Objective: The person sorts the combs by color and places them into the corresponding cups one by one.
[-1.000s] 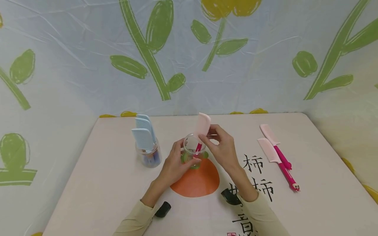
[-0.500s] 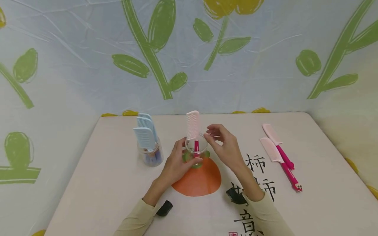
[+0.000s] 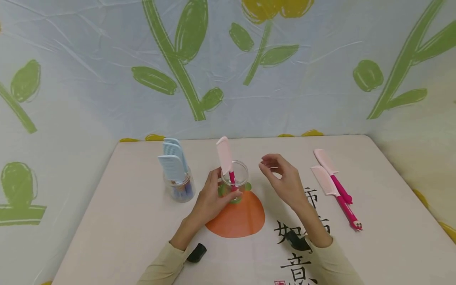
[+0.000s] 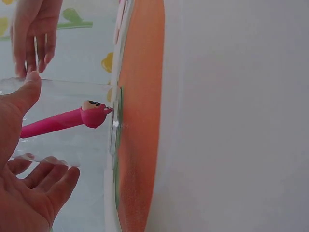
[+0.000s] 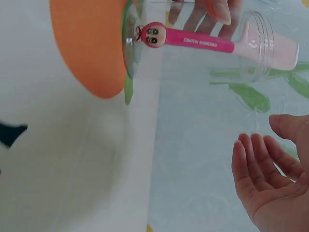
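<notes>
Head view: the left hand [image 3: 211,201] grasps one clear jar [image 3: 245,183] holding one pink comb [image 3: 225,156]; at its three o'clock the right hand [image 3: 284,178] is released, two more pink combs [image 3: 325,180] beyond; at nine, three blue combs [image 3: 173,168] stand in a second jar [image 3: 192,190]. Left wrist: magenta handle [image 4: 53,123], face-bearing knob [image 4: 93,115]. Right wrist: white handle lettering [image 5: 200,43].

Long sleeves, pale cream-beige, plain, fabric lightly creased. Left sleeve [image 3: 164,264] and right sleeve [image 3: 329,259] match in colour. Cuffs [image 3: 178,247] plain, same cloth, ending short of the wrists, so lower forearms [image 3: 187,233] bare. Left hand [image 3: 212,196] and right hand [image 3: 283,178] both bare. Fingernails [image 5: 222,12] visible. Small black piece [image 3: 196,252] by the left cuff, stubby, rounded; second black piece [image 3: 298,240] by the right cuff, curved, smooth-looking. Finer detail on both too small to read.
</notes>
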`<state>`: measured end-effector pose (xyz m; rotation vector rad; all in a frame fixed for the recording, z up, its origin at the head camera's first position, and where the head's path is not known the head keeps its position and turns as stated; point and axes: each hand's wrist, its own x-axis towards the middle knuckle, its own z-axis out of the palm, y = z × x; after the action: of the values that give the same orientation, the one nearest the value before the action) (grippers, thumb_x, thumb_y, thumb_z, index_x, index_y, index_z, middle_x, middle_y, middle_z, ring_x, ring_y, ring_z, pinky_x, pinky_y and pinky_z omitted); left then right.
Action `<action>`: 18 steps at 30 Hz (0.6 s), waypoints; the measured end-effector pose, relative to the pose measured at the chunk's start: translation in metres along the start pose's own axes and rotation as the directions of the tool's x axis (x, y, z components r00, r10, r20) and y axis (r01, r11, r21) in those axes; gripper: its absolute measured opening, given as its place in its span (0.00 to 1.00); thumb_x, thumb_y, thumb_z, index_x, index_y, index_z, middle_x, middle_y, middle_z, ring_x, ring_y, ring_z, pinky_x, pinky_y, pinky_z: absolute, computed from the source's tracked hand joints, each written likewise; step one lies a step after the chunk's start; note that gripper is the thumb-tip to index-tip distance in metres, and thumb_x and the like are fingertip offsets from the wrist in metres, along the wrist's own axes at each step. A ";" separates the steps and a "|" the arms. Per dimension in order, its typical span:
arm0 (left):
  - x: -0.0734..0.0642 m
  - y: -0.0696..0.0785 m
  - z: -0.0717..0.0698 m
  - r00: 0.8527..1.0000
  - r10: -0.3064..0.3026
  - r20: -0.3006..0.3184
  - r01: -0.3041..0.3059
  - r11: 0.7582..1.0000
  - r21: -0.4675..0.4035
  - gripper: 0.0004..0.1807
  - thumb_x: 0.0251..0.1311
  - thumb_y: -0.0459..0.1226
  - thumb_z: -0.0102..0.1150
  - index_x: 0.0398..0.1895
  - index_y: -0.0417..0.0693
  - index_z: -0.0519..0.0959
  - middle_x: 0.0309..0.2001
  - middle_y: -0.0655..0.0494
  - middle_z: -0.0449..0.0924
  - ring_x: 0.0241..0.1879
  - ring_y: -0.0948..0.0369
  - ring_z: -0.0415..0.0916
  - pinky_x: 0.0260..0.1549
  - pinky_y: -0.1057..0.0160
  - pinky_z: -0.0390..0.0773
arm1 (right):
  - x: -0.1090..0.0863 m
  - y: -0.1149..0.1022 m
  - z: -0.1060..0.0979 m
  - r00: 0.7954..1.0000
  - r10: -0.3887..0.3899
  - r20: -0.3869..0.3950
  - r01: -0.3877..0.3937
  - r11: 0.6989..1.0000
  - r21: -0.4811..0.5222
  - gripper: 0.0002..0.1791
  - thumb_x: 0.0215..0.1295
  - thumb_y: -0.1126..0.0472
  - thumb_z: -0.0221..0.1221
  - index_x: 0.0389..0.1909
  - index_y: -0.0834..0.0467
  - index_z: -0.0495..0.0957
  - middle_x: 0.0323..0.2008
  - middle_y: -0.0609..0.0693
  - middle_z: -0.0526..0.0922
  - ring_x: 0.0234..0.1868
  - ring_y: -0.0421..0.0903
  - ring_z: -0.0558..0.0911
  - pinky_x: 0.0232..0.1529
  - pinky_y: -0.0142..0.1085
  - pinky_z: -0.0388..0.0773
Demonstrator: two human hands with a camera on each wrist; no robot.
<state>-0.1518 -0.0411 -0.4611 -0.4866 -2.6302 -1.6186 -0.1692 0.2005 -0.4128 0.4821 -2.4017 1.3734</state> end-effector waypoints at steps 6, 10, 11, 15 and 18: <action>-0.001 -0.001 0.000 1.000 0.008 -0.002 -0.008 1.000 0.008 0.51 0.59 0.53 0.74 0.77 0.47 0.55 0.71 0.53 0.63 0.69 0.50 0.69 0.66 0.47 0.73 | -0.004 0.010 -0.012 0.999 0.023 -0.029 -0.023 1.000 0.005 0.15 0.70 0.65 0.65 0.54 0.66 0.78 0.46 0.53 0.85 0.46 0.45 0.83 0.50 0.20 0.77; -0.001 -0.001 -0.001 1.000 -0.001 0.001 0.001 1.000 0.006 0.52 0.59 0.53 0.74 0.78 0.47 0.54 0.72 0.53 0.63 0.69 0.50 0.69 0.66 0.47 0.73 | -0.007 0.013 -0.018 0.999 0.025 -0.042 -0.026 1.000 -0.009 0.15 0.70 0.65 0.66 0.54 0.64 0.79 0.45 0.53 0.85 0.46 0.45 0.83 0.50 0.20 0.77; -0.001 -0.001 -0.001 1.000 -0.003 0.001 0.003 1.000 0.004 0.52 0.59 0.54 0.74 0.78 0.46 0.54 0.72 0.53 0.63 0.69 0.50 0.69 0.66 0.47 0.73 | -0.008 0.014 -0.020 0.999 0.025 -0.044 -0.026 1.000 -0.017 0.15 0.69 0.65 0.66 0.54 0.63 0.79 0.45 0.53 0.85 0.46 0.45 0.83 0.50 0.19 0.76; -0.002 0.000 -0.001 1.000 -0.008 0.003 0.008 1.000 -0.002 0.52 0.59 0.54 0.73 0.78 0.46 0.54 0.72 0.53 0.62 0.68 0.49 0.70 0.65 0.46 0.73 | -0.012 0.018 -0.026 0.998 0.032 -0.059 -0.035 0.998 -0.045 0.15 0.70 0.65 0.66 0.54 0.64 0.79 0.46 0.54 0.85 0.46 0.44 0.82 0.51 0.20 0.76; -0.002 0.000 -0.001 1.000 -0.005 0.004 0.005 1.000 0.000 0.52 0.59 0.54 0.73 0.78 0.46 0.54 0.72 0.53 0.62 0.67 0.49 0.70 0.65 0.47 0.74 | -0.014 0.021 -0.031 0.996 0.043 -0.076 -0.049 0.996 -0.078 0.15 0.70 0.64 0.65 0.54 0.65 0.79 0.47 0.55 0.85 0.47 0.41 0.82 0.52 0.20 0.76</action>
<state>-0.1501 -0.0426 -0.4607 -0.4845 -2.6364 -1.6212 -0.1622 0.2390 -0.4206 0.3515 -2.4104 1.2849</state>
